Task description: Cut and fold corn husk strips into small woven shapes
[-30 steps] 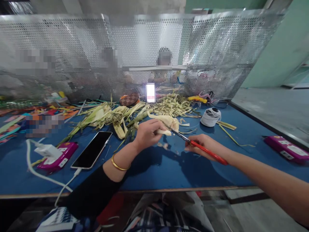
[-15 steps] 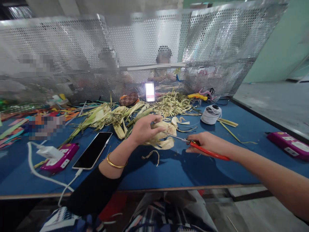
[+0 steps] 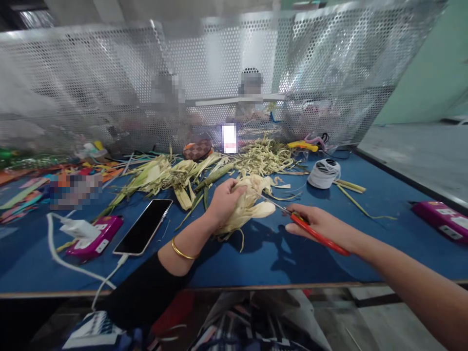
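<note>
My left hand (image 3: 224, 204) is closed on a bunch of pale, dried corn husks (image 3: 252, 207), held just above the blue table. A gold bangle circles that wrist. In my right hand (image 3: 316, 225) is a pair of scissors (image 3: 317, 234) with red handles, pointing left. The blades reach to the right side of the bunch; their tips are hard to make out against the husks. A larger heap of green and cream husks (image 3: 181, 178) lies behind my left hand, and a pile of shredded strips (image 3: 265, 156) is at the back.
A phone (image 3: 144, 226) on a charging cable and a purple power strip (image 3: 97, 239) lie on the left. White string (image 3: 323, 174) and another purple power strip (image 3: 440, 220) are on the right. Behind the table (image 3: 234, 273) stands a perforated metal screen (image 3: 219, 63); people sit beyond it.
My left hand, open over the husks before, has closed around the bunch and raised it a little. The scissors stay in my right hand beside it. The view has shifted slightly.
</note>
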### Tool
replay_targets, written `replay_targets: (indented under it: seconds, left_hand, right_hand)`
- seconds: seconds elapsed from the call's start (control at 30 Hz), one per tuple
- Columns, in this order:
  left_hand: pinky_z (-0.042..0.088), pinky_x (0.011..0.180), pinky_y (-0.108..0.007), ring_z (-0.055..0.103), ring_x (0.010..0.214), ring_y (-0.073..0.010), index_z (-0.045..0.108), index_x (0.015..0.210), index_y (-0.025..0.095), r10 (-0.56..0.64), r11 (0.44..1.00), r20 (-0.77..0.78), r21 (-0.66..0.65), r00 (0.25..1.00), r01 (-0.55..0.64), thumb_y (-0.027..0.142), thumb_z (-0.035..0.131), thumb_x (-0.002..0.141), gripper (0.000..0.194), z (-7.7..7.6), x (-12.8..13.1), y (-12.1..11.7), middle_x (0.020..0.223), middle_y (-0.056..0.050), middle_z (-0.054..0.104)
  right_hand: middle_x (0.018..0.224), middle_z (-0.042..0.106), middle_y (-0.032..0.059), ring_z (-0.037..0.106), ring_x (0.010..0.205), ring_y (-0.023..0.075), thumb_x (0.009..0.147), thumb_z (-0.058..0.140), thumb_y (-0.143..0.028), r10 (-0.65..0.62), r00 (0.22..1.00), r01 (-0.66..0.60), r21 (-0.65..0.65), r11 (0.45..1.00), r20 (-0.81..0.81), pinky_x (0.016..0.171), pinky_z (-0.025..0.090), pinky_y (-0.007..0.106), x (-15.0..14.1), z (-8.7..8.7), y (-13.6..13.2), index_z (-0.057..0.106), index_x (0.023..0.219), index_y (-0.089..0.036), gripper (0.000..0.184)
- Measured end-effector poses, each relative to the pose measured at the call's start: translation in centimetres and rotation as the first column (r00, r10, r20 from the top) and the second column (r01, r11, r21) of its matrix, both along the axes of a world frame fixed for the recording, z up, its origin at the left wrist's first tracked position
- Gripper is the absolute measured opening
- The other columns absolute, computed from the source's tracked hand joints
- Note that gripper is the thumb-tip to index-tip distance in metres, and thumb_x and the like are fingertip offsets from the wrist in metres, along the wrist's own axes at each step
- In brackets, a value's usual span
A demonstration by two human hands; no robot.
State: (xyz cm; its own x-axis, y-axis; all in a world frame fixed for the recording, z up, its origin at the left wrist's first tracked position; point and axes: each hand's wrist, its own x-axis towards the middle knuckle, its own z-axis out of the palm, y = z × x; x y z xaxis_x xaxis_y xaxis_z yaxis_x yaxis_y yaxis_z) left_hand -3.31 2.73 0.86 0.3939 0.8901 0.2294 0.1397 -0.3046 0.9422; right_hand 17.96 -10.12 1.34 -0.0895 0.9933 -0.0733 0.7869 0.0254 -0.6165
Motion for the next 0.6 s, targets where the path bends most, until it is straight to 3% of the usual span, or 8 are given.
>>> replay_targets:
  seconds: [0.1, 0.2, 0.4, 0.6]
  left_hand:
    - [0.042, 0.058, -0.023, 0.05, 0.059, -0.0112, 0.052, 0.073, 0.019, -0.016, 0.978, 0.226, -0.201, 0.974, 0.063, 0.036, 0.063, 0.072, 0.021, -0.3, 0.5, -0.5, 0.065, 0.003, 0.056]
    - [0.043, 0.056, -0.023, 0.051, 0.057, -0.0106, 0.051, 0.075, 0.018, 0.016, 0.966, 0.32, -0.251, 0.947, 0.069, 0.034, 0.068, 0.068, 0.024, -0.4, 0.7, -0.6, 0.066, 0.002, 0.058]
    - [0.037, 0.052, -0.02, 0.046, 0.053, -0.008, 0.052, 0.073, 0.017, 0.048, 0.986, 0.29, -0.166, 0.956, 0.001, 0.038, 0.068, 0.069, 0.027, -0.6, 1.0, -0.8, 0.063, 0.004, 0.055]
    - [0.037, 0.054, -0.021, 0.044, 0.057, -0.0089, 0.05, 0.073, 0.018, 0.098, 0.995, 0.203, -0.018, 0.974, -0.096, 0.04, 0.063, 0.075, 0.026, -0.6, 0.7, -1.0, 0.065, 0.004, 0.052]
  right_hand:
    - [0.062, 0.042, -0.0033, 0.037, 0.055, 0.012, 0.074, 0.049, -0.073, 0.039, 0.992, -0.046, -0.059, 0.997, -0.12, 0.05, 0.031, 0.025, -0.1, 0.8, -0.1, 0.058, 0.092, -0.017, 0.059]
    - [0.064, 0.043, -0.0023, 0.039, 0.057, 0.0121, 0.073, 0.049, -0.075, 0.049, 0.986, -0.066, -0.11, 0.992, -0.157, 0.05, 0.033, 0.025, 0.0, 1.3, -0.2, 0.058, 0.094, -0.016, 0.063]
    - [0.072, 0.054, 0.0021, 0.047, 0.064, 0.0149, 0.073, 0.047, -0.076, 0.076, 0.978, -0.082, -0.022, 0.996, -0.192, 0.056, 0.04, 0.025, 0.0, 0.3, 0.3, 0.06, 0.102, -0.016, 0.068]
    - [0.066, 0.05, -0.0012, 0.043, 0.06, 0.0133, 0.075, 0.053, -0.071, 0.068, 0.974, -0.053, 0.078, 0.996, -0.216, 0.053, 0.037, 0.024, -0.8, -0.2, 0.8, 0.061, 0.102, -0.016, 0.062]
